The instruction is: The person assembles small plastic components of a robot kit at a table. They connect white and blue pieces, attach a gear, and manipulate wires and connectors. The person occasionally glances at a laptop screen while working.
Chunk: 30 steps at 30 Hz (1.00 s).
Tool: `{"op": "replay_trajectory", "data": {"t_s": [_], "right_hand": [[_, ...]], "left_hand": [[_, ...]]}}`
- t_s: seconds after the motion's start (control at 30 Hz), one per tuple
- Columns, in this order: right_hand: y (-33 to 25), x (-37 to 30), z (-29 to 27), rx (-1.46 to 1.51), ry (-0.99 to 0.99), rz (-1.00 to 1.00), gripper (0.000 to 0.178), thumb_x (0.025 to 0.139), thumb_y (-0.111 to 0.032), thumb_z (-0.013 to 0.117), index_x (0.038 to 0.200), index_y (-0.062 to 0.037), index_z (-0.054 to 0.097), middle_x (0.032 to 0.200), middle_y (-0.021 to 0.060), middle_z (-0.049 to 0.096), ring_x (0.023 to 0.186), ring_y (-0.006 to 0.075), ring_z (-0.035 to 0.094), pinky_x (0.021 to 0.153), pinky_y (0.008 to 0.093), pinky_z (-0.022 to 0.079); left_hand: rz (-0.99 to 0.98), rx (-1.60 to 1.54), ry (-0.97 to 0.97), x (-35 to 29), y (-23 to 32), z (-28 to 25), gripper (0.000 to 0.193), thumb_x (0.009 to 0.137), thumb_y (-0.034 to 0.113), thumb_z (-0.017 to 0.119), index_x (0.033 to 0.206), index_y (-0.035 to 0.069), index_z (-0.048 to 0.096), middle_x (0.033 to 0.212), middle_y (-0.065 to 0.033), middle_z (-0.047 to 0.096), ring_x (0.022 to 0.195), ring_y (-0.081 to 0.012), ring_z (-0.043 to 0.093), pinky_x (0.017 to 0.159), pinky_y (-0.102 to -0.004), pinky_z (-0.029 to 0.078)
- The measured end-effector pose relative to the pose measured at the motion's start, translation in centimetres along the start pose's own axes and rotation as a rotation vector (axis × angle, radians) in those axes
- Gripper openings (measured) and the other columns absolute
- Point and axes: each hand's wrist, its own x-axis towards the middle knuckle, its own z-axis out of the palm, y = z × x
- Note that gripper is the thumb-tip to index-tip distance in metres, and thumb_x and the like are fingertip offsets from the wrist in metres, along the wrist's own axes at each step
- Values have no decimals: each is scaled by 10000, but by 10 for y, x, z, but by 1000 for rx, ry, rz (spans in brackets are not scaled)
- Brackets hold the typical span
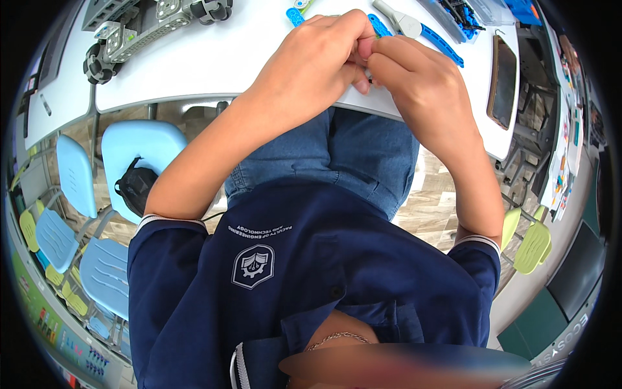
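Note:
My left hand [317, 55] and my right hand [414, 78] meet at the near edge of a white table [214, 65]. Their fingertips pinch a small part between them, which the fingers mostly hide. A blue perforated beam [381, 26] pokes out just beyond my left fingers. Whether that beam is the piece in my grip is unclear. Another blue beam [442, 44] and a grey plier-like tool [402, 21] lie right behind my right hand.
A grey wheeled robot frame [139, 29] sits at the table's far left. A dark phone [502, 81] lies at the right, a tray of blue parts [466, 13] behind it. Light blue chairs [133, 146] stand left, one carrying a black bag [135, 189].

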Motion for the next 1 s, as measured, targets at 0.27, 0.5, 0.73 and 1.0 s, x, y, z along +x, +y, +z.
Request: {"op": "replay_trajectory", "data": {"t_s": [0.27, 0.5, 0.73, 1.0], "right_hand": [[-1, -7, -3, 119, 23, 133, 141, 753, -29, 637, 893, -32, 653, 869, 62, 625, 834, 267, 662, 669, 374, 541], [11, -4, -4, 211, 293, 209, 234, 718, 58, 663, 922, -49, 704, 899, 54, 651, 829, 253, 677, 694, 352, 555], [49, 37, -48, 120, 516, -15, 265, 757, 17, 755, 1011, -61, 753, 944, 68, 698, 797, 198, 677, 686, 295, 551], [79, 60, -42, 193, 690, 98, 252, 727, 23, 757, 958, -80, 762, 883, 58, 708, 713, 178, 659, 629, 299, 538]], "left_hand": [[-12, -76, -1, 2, 6, 1, 254, 757, -97, 672, 915, 14, 506, 795, -127, 686, 724, -255, 714, 652, -345, 528], [-217, -286, 14, 19, 10, -18, 403, 768, -4, 799, 1035, 67, 506, 987, -93, 748, 815, -102, 624, 791, -269, 491], [-248, -846, 32, 87, 26, -48, 423, 827, 69, 814, 1125, 34, 516, 1012, -120, 730, 946, -152, 683, 910, -289, 504], [-415, -1029, -160, 130, 8, -47, 419, 948, 246, 699, 1250, -22, 585, 1116, -113, 692, 1063, -192, 670, 1034, -352, 502]]}}
